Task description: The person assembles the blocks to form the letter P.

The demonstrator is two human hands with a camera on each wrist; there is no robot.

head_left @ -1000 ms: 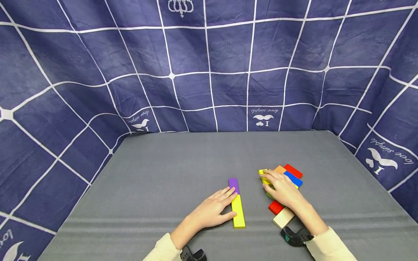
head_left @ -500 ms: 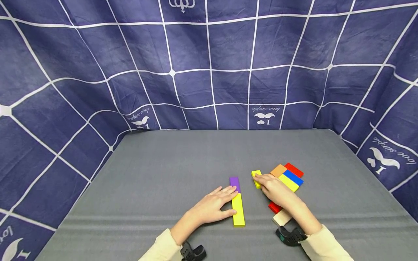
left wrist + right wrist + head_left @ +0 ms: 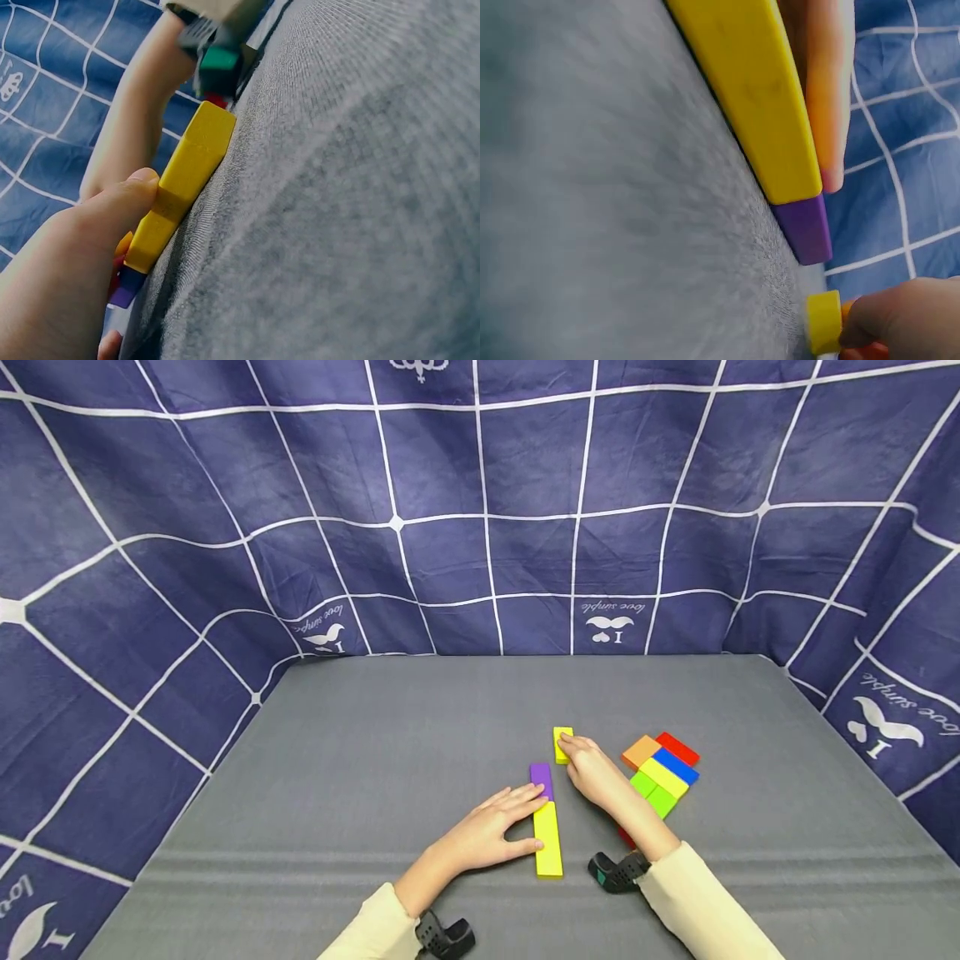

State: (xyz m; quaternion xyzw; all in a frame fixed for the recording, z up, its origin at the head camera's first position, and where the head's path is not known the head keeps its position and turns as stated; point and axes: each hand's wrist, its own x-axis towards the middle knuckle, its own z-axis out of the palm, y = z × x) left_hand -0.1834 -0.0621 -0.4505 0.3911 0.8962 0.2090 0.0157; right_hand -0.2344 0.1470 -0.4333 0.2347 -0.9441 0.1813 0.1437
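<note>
My left hand (image 3: 491, 831) lies flat with outstretched fingers along a row of two blocks. Its fingertips rest on the purple block (image 3: 539, 773) and its thumb touches the longer yellow block (image 3: 549, 856). These blocks lie end to end, the purple one at the far end; the left wrist view shows the thumb against the side of the yellow block (image 3: 180, 187). My right hand (image 3: 600, 777) pinches a short yellow block (image 3: 561, 735), just beyond and to the right of the purple one. In the right wrist view, a gap separates this short block (image 3: 824, 322) from the purple block (image 3: 806, 232).
Right of my right hand lies a cluster of flat blocks: orange (image 3: 641, 752), red (image 3: 678, 748), blue (image 3: 676, 765), yellow (image 3: 664, 778) and green (image 3: 662, 802). Another red block (image 3: 626, 837) is mostly behind the forearm. A blue gridded curtain (image 3: 450, 560) borders the grey table (image 3: 390, 727).
My right hand has carried the short yellow block leftward and away from the cluster, to near the purple block's far end, uncovering green blocks. My left hand stays on its row.
</note>
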